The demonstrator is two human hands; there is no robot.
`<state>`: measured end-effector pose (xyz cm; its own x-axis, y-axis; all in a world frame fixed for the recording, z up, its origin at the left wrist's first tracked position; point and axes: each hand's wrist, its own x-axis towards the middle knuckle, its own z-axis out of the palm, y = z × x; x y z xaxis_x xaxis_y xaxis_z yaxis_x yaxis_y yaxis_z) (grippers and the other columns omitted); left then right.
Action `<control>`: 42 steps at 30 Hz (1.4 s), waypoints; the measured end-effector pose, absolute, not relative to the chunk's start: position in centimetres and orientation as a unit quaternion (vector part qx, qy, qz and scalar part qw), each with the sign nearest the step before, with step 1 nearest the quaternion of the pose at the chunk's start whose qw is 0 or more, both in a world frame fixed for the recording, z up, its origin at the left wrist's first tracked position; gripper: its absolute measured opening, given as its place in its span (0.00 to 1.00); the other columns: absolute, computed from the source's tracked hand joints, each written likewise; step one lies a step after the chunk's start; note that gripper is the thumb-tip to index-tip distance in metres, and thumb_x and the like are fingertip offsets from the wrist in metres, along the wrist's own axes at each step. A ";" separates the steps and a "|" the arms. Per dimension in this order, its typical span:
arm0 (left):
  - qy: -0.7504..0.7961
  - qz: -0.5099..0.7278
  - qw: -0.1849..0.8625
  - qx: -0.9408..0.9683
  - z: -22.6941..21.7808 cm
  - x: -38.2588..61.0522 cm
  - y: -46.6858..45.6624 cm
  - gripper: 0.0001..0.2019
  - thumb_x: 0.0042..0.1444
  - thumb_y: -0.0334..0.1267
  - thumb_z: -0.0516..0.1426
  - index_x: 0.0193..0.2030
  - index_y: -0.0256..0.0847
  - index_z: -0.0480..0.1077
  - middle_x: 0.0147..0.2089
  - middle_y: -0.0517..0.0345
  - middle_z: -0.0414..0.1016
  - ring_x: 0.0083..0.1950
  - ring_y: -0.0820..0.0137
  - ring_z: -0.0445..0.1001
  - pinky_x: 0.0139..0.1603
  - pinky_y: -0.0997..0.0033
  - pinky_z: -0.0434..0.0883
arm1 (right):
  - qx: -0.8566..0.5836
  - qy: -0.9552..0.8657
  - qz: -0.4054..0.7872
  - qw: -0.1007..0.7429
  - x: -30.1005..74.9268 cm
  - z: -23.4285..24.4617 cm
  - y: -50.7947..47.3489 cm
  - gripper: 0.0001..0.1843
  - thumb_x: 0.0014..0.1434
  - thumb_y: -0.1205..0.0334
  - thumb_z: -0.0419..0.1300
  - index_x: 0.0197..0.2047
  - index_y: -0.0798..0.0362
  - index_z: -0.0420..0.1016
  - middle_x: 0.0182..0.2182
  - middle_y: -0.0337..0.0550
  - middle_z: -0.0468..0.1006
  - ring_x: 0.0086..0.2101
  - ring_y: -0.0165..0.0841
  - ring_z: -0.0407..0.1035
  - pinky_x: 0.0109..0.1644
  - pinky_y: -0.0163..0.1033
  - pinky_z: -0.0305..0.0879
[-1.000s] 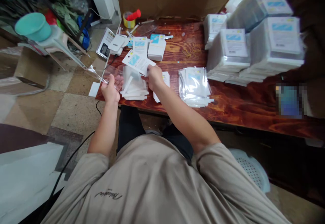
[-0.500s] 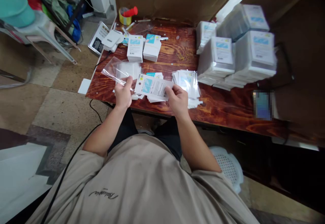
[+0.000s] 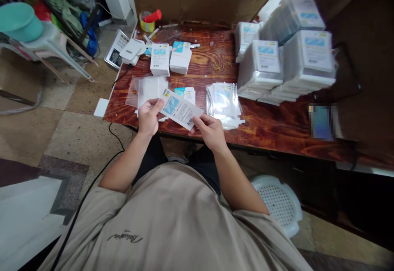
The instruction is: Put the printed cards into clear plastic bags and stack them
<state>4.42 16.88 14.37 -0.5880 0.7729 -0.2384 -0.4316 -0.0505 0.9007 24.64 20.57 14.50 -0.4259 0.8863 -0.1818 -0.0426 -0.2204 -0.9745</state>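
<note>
My left hand (image 3: 149, 116) and my right hand (image 3: 210, 130) hold a white printed card (image 3: 180, 108) with a blue patch between them, over the near edge of the wooden table (image 3: 277, 127). The left fingers pinch its upper left end and the right fingers grip its lower right end. A clear plastic sleeve (image 3: 147, 90) lies just beyond my left hand, on a stack of white cards. More loose cards (image 3: 186, 93) lie behind the held card.
A pile of bagged cards (image 3: 224, 103) lies to the right of my hands. Tall bundles of packed cards (image 3: 286, 62) stand at the back right. Two card stacks (image 3: 169, 58), a scale (image 3: 117, 53) and a tape dispenser (image 3: 147, 20) are at the back left. A white stool (image 3: 277, 199) is below the table.
My hands drew back from the stacks to the table's near edge with the card. The sleeve, earlier lifted in my left hand, now lies on the card stack.
</note>
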 end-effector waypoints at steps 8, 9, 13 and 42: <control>0.497 0.710 0.444 0.227 14.3 7.9 16.3 0.23 0.42 0.44 0.75 0.43 0.40 0.77 0.45 0.53 0.83 0.53 0.59 0.81 0.56 0.59 0.78 | -0.443 -0.482 0.632 0.414 22.6 14.4 20.0 0.25 0.50 0.42 0.73 0.30 0.52 0.68 0.20 0.37 0.76 0.20 0.30 0.72 0.25 0.34 0.70; 0.496 0.707 0.450 0.228 14.1 8.3 16.2 0.22 0.43 0.45 0.75 0.42 0.40 0.78 0.45 0.53 0.83 0.53 0.59 0.82 0.57 0.58 0.77 | -0.447 -0.482 0.625 0.421 22.2 14.2 20.0 0.25 0.51 0.42 0.73 0.30 0.51 0.68 0.20 0.37 0.76 0.20 0.30 0.72 0.24 0.34 0.69; 0.485 0.700 0.475 0.221 13.9 8.5 15.8 0.20 0.45 0.45 0.74 0.43 0.39 0.79 0.48 0.52 0.83 0.53 0.58 0.82 0.58 0.57 0.77 | -0.455 -0.544 0.547 0.445 22.0 13.8 20.3 0.24 0.51 0.43 0.73 0.28 0.52 0.70 0.23 0.37 0.75 0.22 0.28 0.69 0.26 0.34 0.67; 0.885 0.227 0.092 0.397 14.4 -6.3 19.5 0.15 0.62 0.48 0.58 0.35 0.38 0.78 0.39 0.41 0.81 0.43 0.54 0.79 0.48 0.59 0.70 | -0.231 -0.967 0.098 -0.033 22.5 16.0 24.5 0.12 0.67 0.60 0.62 0.45 0.62 0.80 0.49 0.59 0.79 0.51 0.46 0.73 0.51 0.44 0.66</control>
